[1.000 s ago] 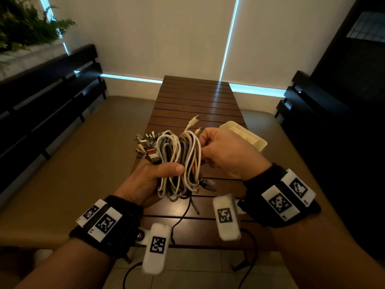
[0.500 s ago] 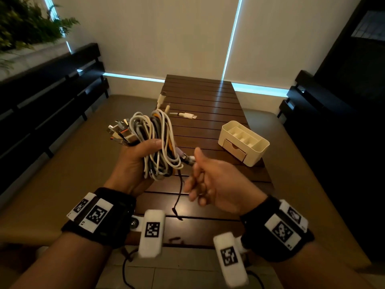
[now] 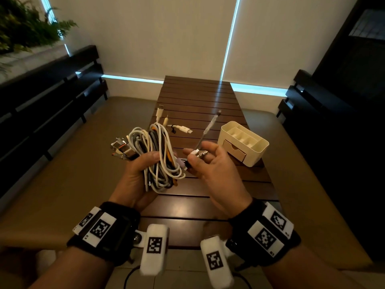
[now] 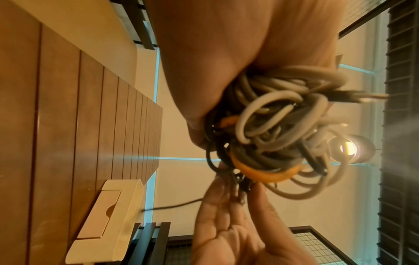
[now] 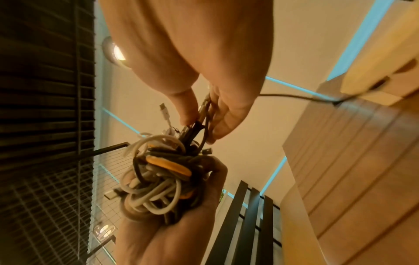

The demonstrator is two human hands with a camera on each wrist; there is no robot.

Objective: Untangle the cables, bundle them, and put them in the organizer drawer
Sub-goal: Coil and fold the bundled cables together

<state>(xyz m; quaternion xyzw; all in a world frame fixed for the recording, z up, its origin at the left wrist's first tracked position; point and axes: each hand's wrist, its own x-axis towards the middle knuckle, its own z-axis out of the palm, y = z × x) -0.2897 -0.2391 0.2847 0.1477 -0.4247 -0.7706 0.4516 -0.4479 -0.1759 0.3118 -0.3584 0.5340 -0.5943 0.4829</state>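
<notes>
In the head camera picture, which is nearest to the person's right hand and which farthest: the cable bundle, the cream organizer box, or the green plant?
1. The bundle of white, grey and orange cables, just left of the right hand, gripped by the left hand.
2. The cream plastic organizer box, on the slatted wooden table to its right.
3. The green plant, far upper left.

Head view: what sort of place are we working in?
Likely a lounge or covered patio: a slatted wooden table, dark slatted benches along both sides, and a leafy planter at upper left.
</notes>
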